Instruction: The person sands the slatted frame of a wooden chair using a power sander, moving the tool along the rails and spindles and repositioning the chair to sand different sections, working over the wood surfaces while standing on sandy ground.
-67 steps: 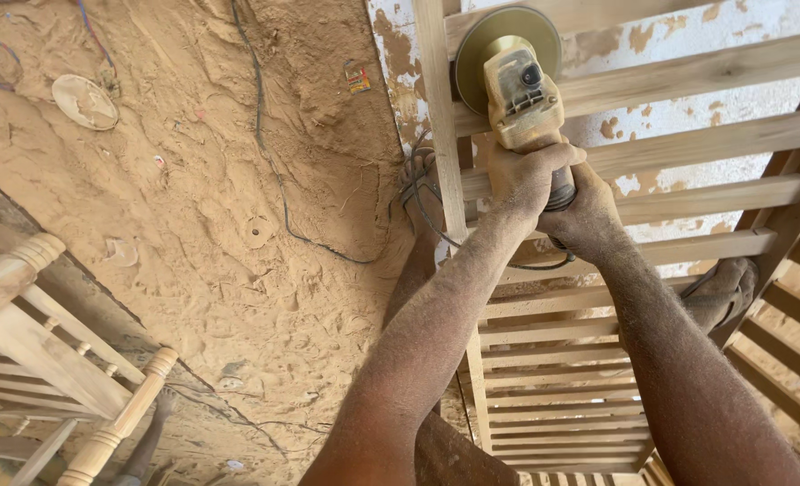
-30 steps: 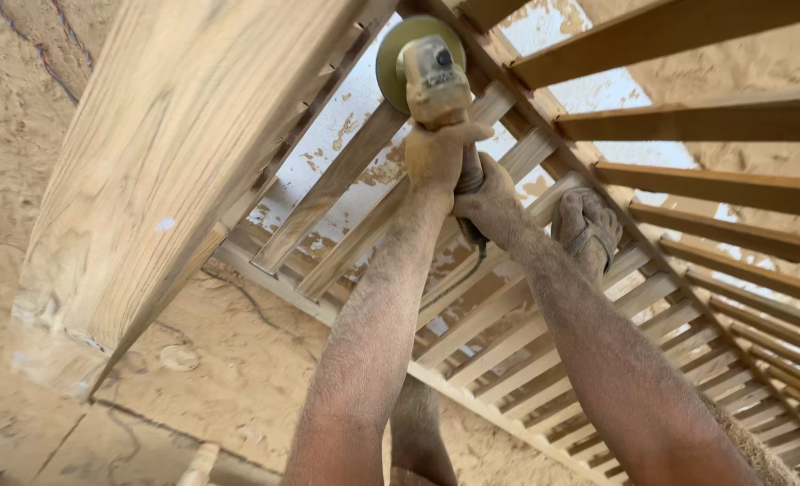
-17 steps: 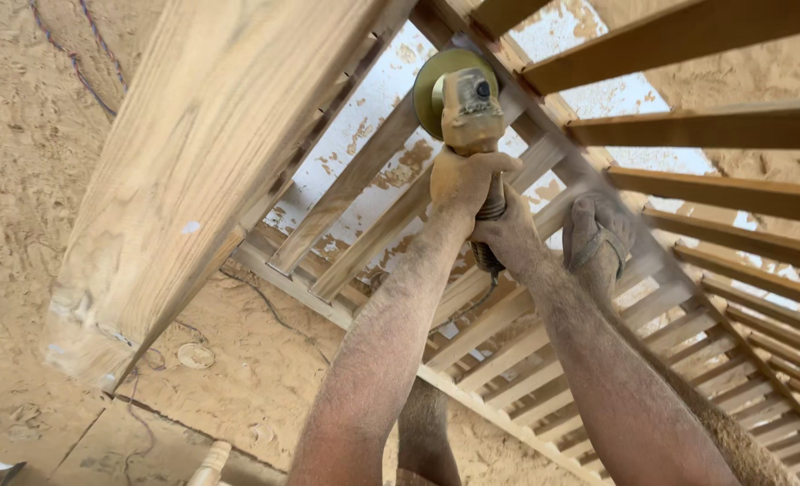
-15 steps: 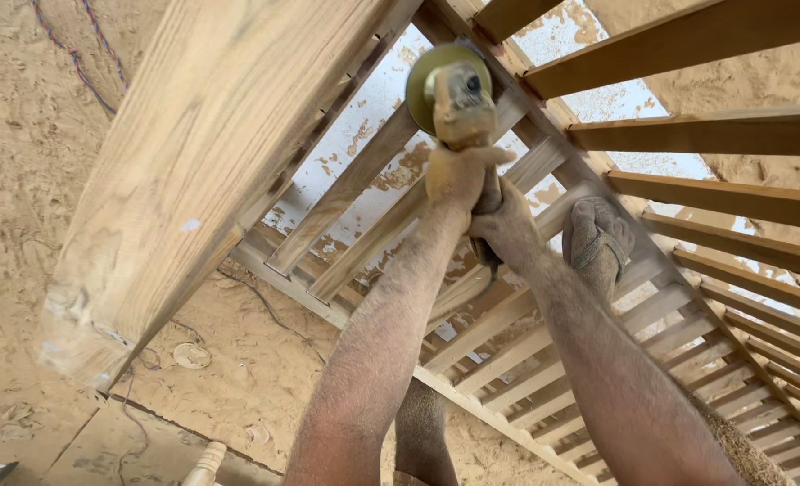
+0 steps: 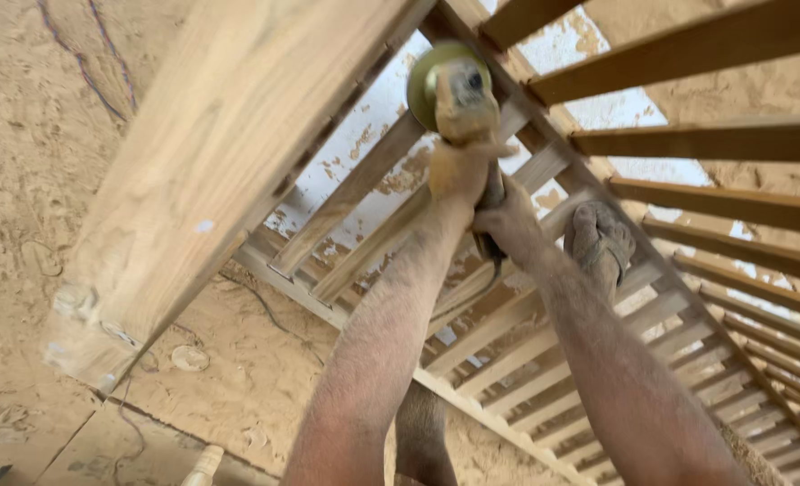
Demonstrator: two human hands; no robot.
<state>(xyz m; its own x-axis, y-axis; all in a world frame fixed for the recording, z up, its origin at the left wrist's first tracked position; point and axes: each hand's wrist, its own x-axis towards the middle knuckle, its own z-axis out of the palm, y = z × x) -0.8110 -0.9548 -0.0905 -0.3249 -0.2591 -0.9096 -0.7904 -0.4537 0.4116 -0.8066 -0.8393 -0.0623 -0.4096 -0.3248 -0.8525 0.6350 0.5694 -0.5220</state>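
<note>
Both hands wrapped tight on angle grinder (image 5: 454, 90), top centre of frame: left hand (image 5: 458, 171) at the body, right hand (image 5: 508, 220) on rear grip. Disc sits against slatted wood frame (image 5: 688, 180). Thick beam (image 5: 211, 171) upper left. Sawdust-covered floor (image 5: 22, 180), cable (image 5: 274, 315) lower left.

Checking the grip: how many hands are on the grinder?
2: the left hand grips just behind the grinder head; the right hand holds its handle below.
</note>
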